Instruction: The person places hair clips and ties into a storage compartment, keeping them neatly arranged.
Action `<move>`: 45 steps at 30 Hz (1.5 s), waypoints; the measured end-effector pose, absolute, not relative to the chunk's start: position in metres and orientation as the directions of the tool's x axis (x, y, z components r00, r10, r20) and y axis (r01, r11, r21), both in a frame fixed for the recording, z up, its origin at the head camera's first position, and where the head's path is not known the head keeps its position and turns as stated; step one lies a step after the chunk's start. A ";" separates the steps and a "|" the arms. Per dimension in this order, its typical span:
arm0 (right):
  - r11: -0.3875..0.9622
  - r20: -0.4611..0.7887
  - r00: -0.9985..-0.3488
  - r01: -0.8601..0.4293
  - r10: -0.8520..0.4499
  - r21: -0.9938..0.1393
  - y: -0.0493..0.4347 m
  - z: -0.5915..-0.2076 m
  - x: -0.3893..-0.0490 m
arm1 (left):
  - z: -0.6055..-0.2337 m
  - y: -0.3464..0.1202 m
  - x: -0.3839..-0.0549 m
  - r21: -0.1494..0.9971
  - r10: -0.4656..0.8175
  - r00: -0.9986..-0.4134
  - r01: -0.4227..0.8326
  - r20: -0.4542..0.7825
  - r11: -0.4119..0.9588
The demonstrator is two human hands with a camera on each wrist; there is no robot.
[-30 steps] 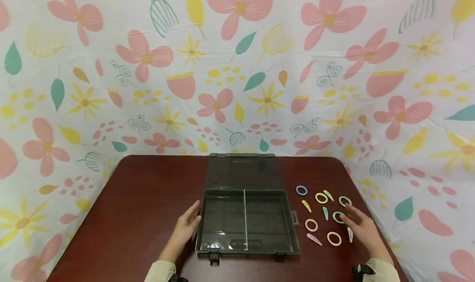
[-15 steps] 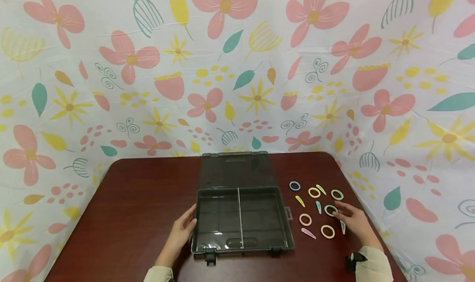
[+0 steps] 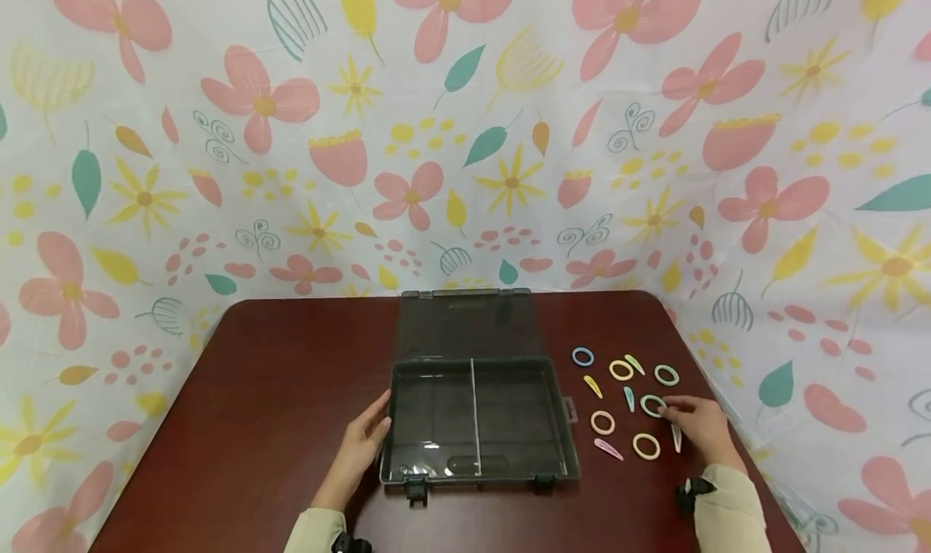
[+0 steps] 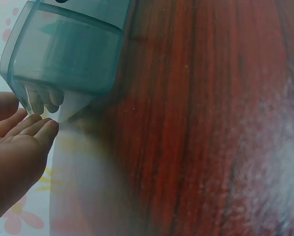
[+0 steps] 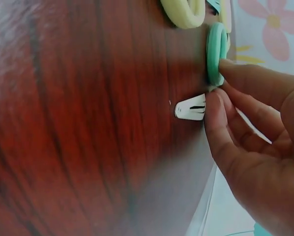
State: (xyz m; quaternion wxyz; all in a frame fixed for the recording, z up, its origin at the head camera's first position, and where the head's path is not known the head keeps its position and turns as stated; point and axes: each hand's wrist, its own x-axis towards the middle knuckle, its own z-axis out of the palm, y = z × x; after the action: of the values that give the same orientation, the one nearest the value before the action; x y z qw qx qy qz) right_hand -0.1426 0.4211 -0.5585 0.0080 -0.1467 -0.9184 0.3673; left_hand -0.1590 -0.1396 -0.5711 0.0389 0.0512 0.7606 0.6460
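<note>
A dark see-through plastic case (image 3: 429, 407) lies unfolded on the table, its lid flat toward the back and a pale divider (image 3: 476, 415) across its tray. My left hand (image 3: 361, 441) rests against the case's left wall, fingers fairly straight; the left wrist view shows its fingertips at the wall (image 4: 63, 59). On the right, my right hand (image 3: 701, 428) has its thumb and index finger at the near right edge of a green hair tie (image 5: 215, 51), which lies on the table between their tips. Just under that hand is a white snap hair clip (image 5: 191, 108), partly hidden by the fingers.
Around the right hand lie several hair ties, among them a blue one (image 3: 583, 356), a peach one (image 3: 593, 428) and a second green one (image 3: 657, 373), plus yellow (image 3: 592, 386), teal (image 3: 629, 399) and pink (image 3: 608, 449) snap clips. A flowered cloth (image 3: 465, 149) hangs behind the table.
My right hand has come down and its thumb and index finger have drawn together at the nearer green hair tie. The left hand stays against the case. The head view has shifted slightly.
</note>
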 end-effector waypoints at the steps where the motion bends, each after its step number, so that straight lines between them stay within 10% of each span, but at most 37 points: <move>1: 0.688 -0.086 -0.954 0.268 0.287 -0.674 0.422 -0.558 -0.145 | -0.570 -0.139 -0.161 0.988 0.131 -0.991 0.026 0.006 0.153; 33: 0.553 0.027 -0.932 0.191 0.362 -0.811 0.385 -0.539 -0.162 | -0.569 -0.137 -0.157 0.988 0.121 -0.991 -0.039 -0.057 0.147; 45: 0.231 -0.027 -0.959 0.095 0.281 -0.968 0.350 -0.529 -0.183 | -0.569 -0.138 -0.159 0.988 0.125 -0.991 -0.034 -0.053 0.151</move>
State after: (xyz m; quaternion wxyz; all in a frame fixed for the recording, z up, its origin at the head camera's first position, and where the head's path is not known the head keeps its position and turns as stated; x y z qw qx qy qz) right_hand -0.1830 0.3502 -0.5293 0.0762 -0.1204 -0.7809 0.6082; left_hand -0.1586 -0.1380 -0.5693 0.0610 0.0299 0.7562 0.6508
